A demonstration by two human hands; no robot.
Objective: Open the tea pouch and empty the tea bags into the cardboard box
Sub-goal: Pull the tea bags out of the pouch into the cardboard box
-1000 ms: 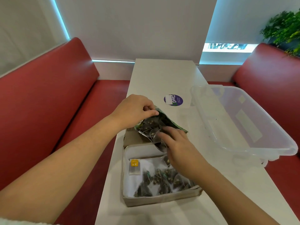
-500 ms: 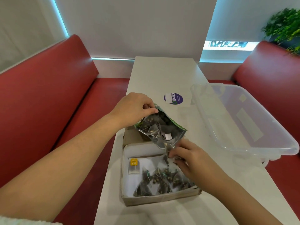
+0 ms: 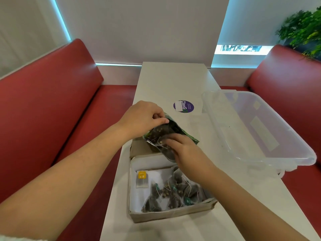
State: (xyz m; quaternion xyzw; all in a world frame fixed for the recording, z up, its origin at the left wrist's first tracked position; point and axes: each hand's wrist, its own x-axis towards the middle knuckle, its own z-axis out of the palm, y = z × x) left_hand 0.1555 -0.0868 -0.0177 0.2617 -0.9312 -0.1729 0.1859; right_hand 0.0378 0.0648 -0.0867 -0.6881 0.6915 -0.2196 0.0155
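Observation:
My left hand [image 3: 144, 117] pinches the top edge of the green tea pouch [image 3: 166, 134], holding it open and tilted over the far end of the cardboard box [image 3: 166, 214]. My right hand [image 3: 184, 150] has its fingers inside the pouch's mouth among the dark tea bags; whether they grip one is hidden. Several dark pyramid tea bags [image 3: 173, 192] lie in the white-lined box, with a yellow-tagged sachet [image 3: 142, 178] at its left side.
A clear plastic bin [image 3: 260, 133] stands to the right on the white table [image 3: 173, 80]. A purple round sticker [image 3: 183, 106] lies beyond the pouch. Red bench seats flank the table on both sides, and a plant sits at the top right.
My right hand, which had dropped toward the box half a second ago, has gone back up into the pouch's mouth. My left hand holds the pouch in the same place.

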